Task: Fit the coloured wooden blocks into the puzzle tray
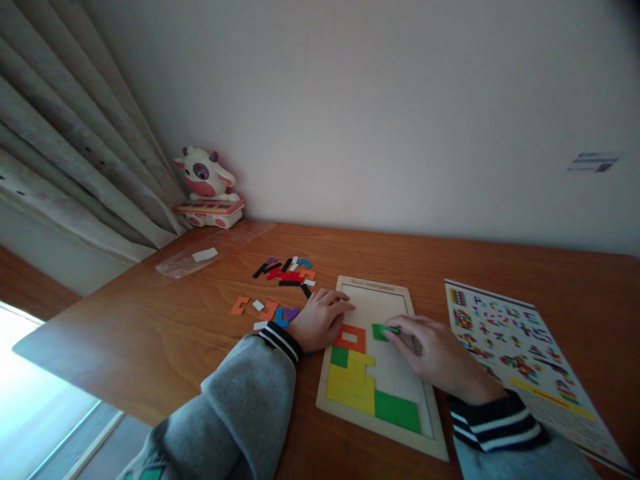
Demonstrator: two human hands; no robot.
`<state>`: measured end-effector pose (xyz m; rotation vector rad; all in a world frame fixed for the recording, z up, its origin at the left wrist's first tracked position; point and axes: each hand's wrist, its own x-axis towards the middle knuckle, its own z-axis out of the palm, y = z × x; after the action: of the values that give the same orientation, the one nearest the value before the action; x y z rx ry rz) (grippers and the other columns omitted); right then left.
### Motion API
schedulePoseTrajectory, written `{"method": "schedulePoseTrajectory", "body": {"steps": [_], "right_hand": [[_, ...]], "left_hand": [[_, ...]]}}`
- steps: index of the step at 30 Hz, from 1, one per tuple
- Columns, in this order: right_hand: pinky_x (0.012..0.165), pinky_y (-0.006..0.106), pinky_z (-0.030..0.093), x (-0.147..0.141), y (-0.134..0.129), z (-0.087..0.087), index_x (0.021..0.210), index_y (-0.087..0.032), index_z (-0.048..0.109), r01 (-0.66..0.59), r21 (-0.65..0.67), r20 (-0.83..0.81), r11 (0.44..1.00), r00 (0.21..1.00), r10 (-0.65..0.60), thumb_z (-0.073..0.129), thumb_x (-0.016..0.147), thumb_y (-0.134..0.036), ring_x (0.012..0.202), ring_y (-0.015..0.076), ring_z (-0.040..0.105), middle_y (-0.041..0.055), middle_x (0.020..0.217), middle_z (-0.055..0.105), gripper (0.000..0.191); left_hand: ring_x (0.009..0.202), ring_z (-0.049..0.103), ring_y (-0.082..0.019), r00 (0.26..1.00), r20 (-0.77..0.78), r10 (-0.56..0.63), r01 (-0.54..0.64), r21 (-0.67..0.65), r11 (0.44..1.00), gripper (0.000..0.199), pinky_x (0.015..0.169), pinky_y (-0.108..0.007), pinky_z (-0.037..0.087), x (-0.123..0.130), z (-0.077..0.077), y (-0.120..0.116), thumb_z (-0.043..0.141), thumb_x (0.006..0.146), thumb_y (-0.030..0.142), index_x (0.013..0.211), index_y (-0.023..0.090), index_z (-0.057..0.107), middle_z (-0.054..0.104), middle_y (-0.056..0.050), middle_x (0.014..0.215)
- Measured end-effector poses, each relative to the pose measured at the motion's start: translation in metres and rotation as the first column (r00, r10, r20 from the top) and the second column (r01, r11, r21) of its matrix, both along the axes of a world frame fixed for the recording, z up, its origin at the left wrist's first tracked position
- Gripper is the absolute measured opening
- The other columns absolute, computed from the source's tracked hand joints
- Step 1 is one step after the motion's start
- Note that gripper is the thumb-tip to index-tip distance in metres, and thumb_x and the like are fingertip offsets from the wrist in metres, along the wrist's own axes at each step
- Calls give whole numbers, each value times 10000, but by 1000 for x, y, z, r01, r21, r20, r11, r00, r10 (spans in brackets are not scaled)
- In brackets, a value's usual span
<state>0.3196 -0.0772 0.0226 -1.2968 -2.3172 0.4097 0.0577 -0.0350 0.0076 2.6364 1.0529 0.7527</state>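
A wooden puzzle board [429, 427] lies in front of me. In its lower part are yellow pieces [350, 388], green pieces [397, 411] and an orange piece [361, 338] around a pale gap. My left hand [321, 320] rests on the board's left edge, fingers stretched out and holding nothing. My right hand [433, 350] pinches a green puzzle piece [381, 332] between thumb and fingers over the middle of the board. I cannot tell whether the bright green bit at the fingertips is a separate piece. The fingers hide part of it.
Loose puzzle pieces [291, 277] in several colours lie left of the board, some near my left wrist. A printed pattern sheet [520, 347] lies at the right. A toy cow with a keyboard [207, 190] and clear plastic wrap [183, 265] are at the back left, near the curtain [85, 127].
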Motion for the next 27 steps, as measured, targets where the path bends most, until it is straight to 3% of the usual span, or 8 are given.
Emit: {"method": "schedulePoseTrajectory", "body": {"steps": [8,15,20,22,27], "right_hand": [[868,362,524,-6,1,-3,1009,-254,715,-46,-117,-64,992,997,39,558,959,-336,936,202,689,36,1007,751,184],[854,328,524,-12,5,-11,919,-239,714,-167,-161,-230,973,965,127,655,892,-251,934,187,676,35,988,729,66],[877,337,517,-16,5,-10,905,-240,732,-192,-255,-298,948,948,112,663,889,-289,939,191,676,35,992,735,85],[863,345,519,-16,5,-10,908,-241,745,-151,-266,-313,952,948,63,657,894,-359,930,201,677,44,982,737,148],[767,356,541,-16,9,-19,1044,-236,742,84,-249,-344,965,923,-169,596,908,-437,871,222,688,68,976,749,284]], "left_hand": [[1086,578,-241,996,15,-92,92,5,996,307,981,-417,466,1,3,-1,517,889,118,1144,183,675,644,-102,1183],[1064,583,-234,995,9,-95,95,0,995,251,967,-398,467,1,2,-2,548,890,144,1090,188,694,649,-94,1159],[1062,582,-227,994,1,-111,111,0,994,258,963,-382,462,1,1,0,557,876,134,1088,190,693,646,-86,1160],[1061,579,-225,994,-8,-110,110,-4,994,252,961,-379,458,1,1,0,558,880,139,1086,193,692,645,-82,1161],[1055,579,-220,994,-22,-108,108,-6,994,223,955,-370,452,0,0,0,552,891,146,1054,196,695,643,-76,1157]]}}
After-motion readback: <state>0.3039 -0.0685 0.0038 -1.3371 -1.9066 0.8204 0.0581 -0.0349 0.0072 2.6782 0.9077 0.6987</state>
